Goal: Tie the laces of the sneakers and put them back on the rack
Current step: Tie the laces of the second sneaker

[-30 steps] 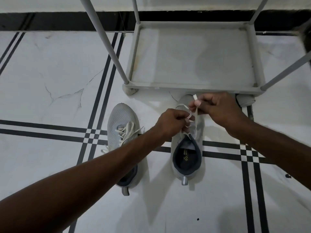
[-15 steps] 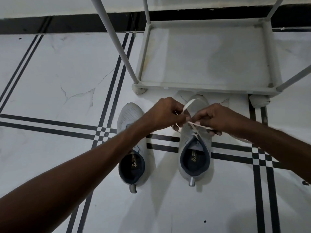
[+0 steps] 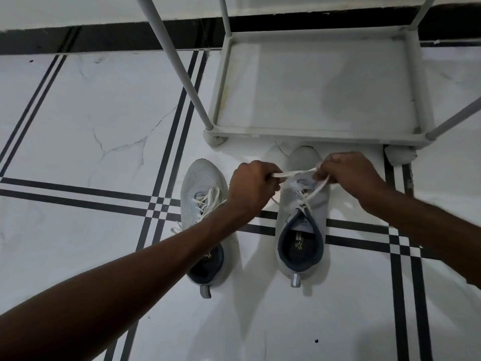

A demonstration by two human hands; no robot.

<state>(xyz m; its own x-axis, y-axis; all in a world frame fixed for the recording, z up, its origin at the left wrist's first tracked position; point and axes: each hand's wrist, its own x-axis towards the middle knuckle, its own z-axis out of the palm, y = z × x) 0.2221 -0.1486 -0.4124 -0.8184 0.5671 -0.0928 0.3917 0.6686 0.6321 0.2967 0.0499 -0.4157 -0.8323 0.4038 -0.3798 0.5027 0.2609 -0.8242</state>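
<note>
My L hand (image 3: 251,186) pinches one white lace (image 3: 291,174) end, fingers closed on it; R hand (image 3: 348,175) pinches the other end, lace stretched between them over the R sneaker (image 3: 302,225); L sneaker (image 3: 201,204) just beside it, laces loose; both on tiled floor (image 3: 91,113) in front of the shoe rack (image 3: 312,131); bottom shelf holds nothing.

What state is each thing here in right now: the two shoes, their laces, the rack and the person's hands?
Right sneaker: on the floor before the rack, lace being tied.
Its lace: pulled taut between both hands, knot unfinished.
Left sneaker: on the floor, laces loose, one end trailing on the tiles.
Rack: bottom shelf holds no shoes.
Left hand: closed on the lace.
Right hand: closed on the lace.
</note>
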